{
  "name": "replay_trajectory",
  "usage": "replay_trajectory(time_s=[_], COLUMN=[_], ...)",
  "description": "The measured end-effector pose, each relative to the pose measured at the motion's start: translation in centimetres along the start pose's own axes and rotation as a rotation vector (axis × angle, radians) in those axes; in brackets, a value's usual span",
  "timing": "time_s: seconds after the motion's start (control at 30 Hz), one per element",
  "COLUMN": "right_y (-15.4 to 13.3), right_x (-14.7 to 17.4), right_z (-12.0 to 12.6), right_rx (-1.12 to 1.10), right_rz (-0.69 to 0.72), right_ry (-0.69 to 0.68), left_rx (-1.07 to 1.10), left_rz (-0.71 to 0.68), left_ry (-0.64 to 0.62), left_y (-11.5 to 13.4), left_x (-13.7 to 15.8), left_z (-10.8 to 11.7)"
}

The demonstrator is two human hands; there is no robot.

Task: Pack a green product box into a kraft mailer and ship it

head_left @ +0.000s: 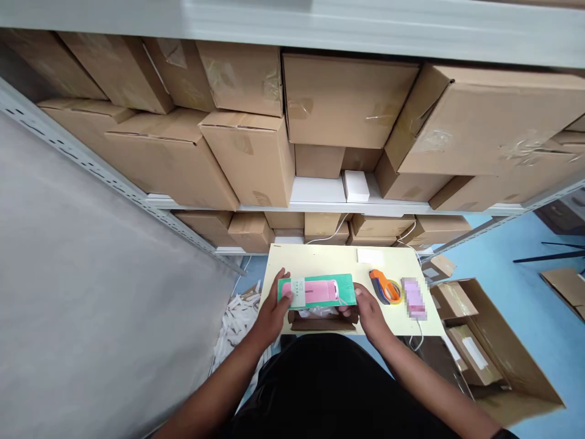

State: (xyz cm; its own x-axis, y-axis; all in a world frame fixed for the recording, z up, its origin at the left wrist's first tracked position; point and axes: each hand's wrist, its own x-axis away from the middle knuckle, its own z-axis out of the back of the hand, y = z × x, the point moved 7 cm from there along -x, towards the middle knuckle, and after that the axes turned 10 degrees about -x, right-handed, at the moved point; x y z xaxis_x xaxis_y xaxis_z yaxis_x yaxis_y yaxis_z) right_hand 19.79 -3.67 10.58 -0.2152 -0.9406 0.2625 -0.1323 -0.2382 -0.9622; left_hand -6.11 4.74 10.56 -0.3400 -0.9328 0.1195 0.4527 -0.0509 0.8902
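Between my two hands is a flat green box (347, 291) with a pink device pictured on its face and a pale band near its left end. My left hand (273, 308) grips the left end, thumb on top. At the right end my right hand (369, 311) holds on, with some fingers below the edge. Under the green box, an open brown carton (322, 325) with whitish wrapping inside sits at the front of the pale yellow table (297, 259). The green box hides part of that carton.
An orange and blue tape dispenser (379, 286) and a blurred-out purple item (414, 299) with a white cable lie right on the table, a white card (370, 255) behind. Shelves hold many cardboard boxes (342, 103). A large open carton (516, 353) stands right; paper scraps (233, 326) lie left.
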Motion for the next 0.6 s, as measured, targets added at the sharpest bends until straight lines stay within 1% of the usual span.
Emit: replay_trajectory(time_s=[0.1, 0.2, 0.3, 0.37, 0.43, 0.5, 0.6], right_y=[0.2, 1.4, 3.9, 5.6, 6.5, 6.5, 6.3], right_x=[0.5, 0.6, 0.7, 0.8, 0.6, 0.1, -0.9], right_z=[2.4, 3.9, 4.0, 3.9, 3.6, 3.3, 2.9], right_rx=[0.175, 0.337, 0.397, 0.407, 0.453, 0.586, 0.871], right_rz=[-0.022, -0.010, -0.064, -0.124, -0.142, -0.110, -0.091], right_ry=[0.023, -0.006, -0.040, -0.015, 0.016, 0.039, 0.044], left_rx=[-0.123, -0.274, -0.388, -0.488, -0.583, -0.661, -0.819], left_rz=[0.073, 0.096, 0.132, 0.166, 0.202, 0.223, 0.218], left_ry=[0.002, 0.005, -0.051, -0.125, -0.178, -0.186, -0.215], left_y=[-1.4, -2.7, -3.7, -4.0, -3.9, -3.6, -3.5], left_x=[1.6, 2.5, 2.4, 1.9, 1.0, 0.0, -1.1], left_z=[-2.8, -4.1, -4.4, -4.5, -4.4, -4.2, -4.5])
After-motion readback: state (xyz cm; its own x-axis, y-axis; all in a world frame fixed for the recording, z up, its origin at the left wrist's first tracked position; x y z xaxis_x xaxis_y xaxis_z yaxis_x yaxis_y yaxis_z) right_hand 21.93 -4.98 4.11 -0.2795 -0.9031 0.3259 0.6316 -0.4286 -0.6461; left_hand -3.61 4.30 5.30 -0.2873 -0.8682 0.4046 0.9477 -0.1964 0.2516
